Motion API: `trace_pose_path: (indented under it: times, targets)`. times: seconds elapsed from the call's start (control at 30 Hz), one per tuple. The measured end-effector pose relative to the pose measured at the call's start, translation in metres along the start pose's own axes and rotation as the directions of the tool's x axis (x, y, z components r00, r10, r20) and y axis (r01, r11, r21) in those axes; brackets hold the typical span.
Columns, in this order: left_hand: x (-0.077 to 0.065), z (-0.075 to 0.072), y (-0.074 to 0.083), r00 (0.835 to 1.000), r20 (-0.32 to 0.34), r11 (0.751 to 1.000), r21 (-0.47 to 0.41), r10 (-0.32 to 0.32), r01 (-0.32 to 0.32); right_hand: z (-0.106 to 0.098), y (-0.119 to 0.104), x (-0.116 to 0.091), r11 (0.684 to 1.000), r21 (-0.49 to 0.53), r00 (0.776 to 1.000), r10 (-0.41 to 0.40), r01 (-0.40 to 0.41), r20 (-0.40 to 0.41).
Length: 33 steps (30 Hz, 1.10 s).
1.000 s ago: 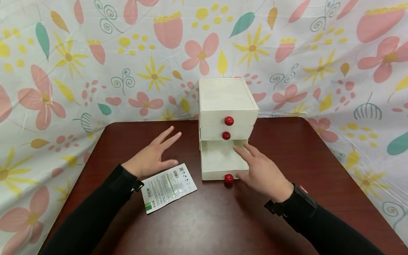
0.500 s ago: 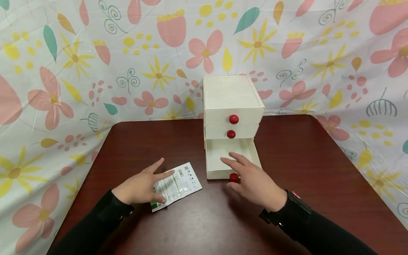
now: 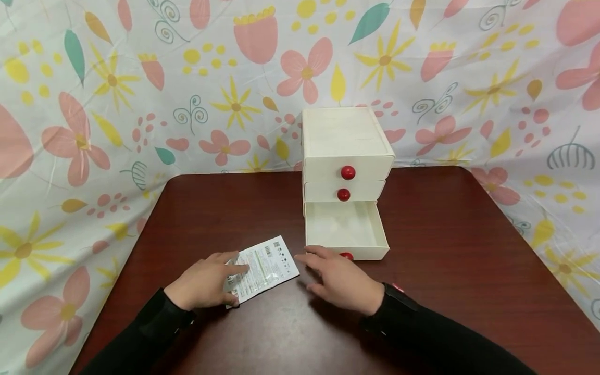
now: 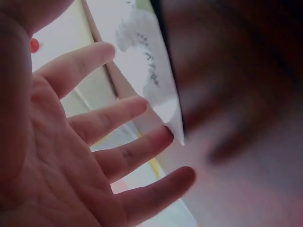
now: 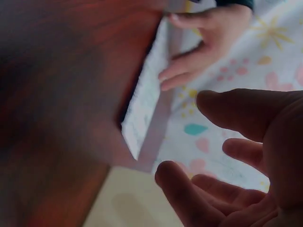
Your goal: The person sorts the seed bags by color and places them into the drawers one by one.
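Observation:
A flat white packet point(image 3: 267, 265) with printed text and a barcode lies slanted on the table. My left hand point(image 3: 203, 281) is over its left end, fingers spread and fairly straight; whether they touch it I cannot tell. In the left wrist view, the fingers point(image 4: 109, 118) stretch toward the packet point(image 4: 151, 61). Just right of the packet, my right hand point(image 3: 344, 281) holds nothing, its fingers loosely extended toward it. Behind that hand, the bottom drawer point(image 3: 375, 253) of a white drawer box point(image 3: 347, 133) is pulled out, nothing visible inside. The hand partly hides its red knob point(image 3: 347, 256).
The box's top drawer point(image 3: 323, 167) and middle drawer point(image 3: 321, 191) each carry a red knob. The dark reddish-brown table point(image 3: 445, 224) ends at a floral curtain point(image 3: 187, 67) behind and at the sides.
My left hand has come down and nearer to me, over the packet's left end. My right hand has moved from the open drawer down and left toward the packet.

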<state>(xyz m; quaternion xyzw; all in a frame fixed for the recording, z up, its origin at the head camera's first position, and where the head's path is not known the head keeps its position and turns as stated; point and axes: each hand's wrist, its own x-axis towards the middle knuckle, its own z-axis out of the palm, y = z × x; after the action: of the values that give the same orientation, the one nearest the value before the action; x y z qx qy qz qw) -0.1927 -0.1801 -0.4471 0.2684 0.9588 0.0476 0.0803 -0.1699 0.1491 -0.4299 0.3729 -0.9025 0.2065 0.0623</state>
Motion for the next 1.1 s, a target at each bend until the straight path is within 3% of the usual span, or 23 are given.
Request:
trace_pose_path:
  times: [0.13,0.33,0.5,0.77,1.1]
  targets:
    - [0.001,0.003,-0.001,0.999,-0.011,0.999,0.014,0.036,-0.036,0.018,-0.003,0.010,0.999,-0.029,0.998,-0.020,0.022,0.064]
    - [0.003,0.004,-0.002,0.994,-0.007,0.993,-0.024,0.112,-0.112,0.037,-0.003,0.026,0.985,-0.172,0.992,0.015,0.007,0.129]
    - [0.004,0.005,0.000,0.989,0.035,0.986,-0.086,0.146,-0.143,0.046,-0.003,0.038,0.987,-0.162,0.987,0.050,-0.025,0.151]
    - [0.006,0.001,0.004,0.988,0.049,0.986,-0.090,0.148,-0.143,0.050,-0.006,0.040,0.991,-0.102,0.986,0.095,-0.081,0.134]
    - [0.009,0.001,0.009,0.989,0.030,0.984,-0.105,0.145,-0.141,0.053,-0.008,0.041,0.986,-0.159,0.986,0.082,-0.058,0.144]
